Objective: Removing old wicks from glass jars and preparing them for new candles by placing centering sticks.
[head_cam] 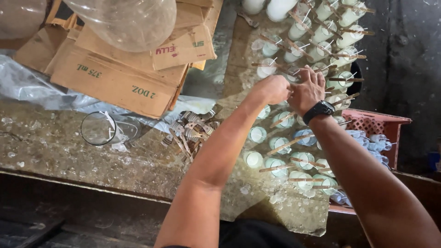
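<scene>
Head view shows wax-filled glasses (275, 138) crowding my table (64, 147), both my left hand (273, 88) and right hand (307, 92) pinched narrow over one wick stick (287, 120) (grip hidden), so a stray elbow could topple neighbours.

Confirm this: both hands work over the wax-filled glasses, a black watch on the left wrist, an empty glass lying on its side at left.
Wrong wrist. The head view shows the black watch beside the right hand, not the left hand. The wax-filled glasses and the tipped empty glass are as stated.
</scene>
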